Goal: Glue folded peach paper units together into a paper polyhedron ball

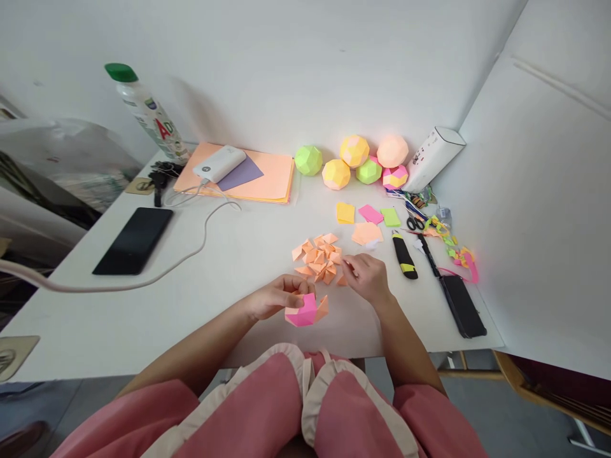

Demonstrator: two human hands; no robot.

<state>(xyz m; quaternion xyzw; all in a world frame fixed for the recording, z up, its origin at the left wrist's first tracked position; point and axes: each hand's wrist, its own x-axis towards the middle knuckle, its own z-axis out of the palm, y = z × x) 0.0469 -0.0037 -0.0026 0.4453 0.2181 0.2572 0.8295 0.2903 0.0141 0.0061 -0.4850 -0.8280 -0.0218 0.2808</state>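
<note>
My left hand [280, 296] grips a partly joined folded-paper shape [304, 312] in pink and peach, held over the table's front edge. One peach flap sticks out at its right side. Just beyond it lies a loose pile of small folded peach paper pieces [319, 256]. At the right side of that pile is my right hand [367, 277], its fingers curled in; whether something small sits between the fingertips is hidden. A single peach piece [342, 280] lies by its thumb.
Several finished paper balls [354, 151] stand along the wall. Small paper stacks [345, 213], a cutter [405, 256] and scissors [415, 222] lie to the right. At left are a black phone [133, 242], a cable [191, 256], a power bank [219, 164] and a bottle [153, 121].
</note>
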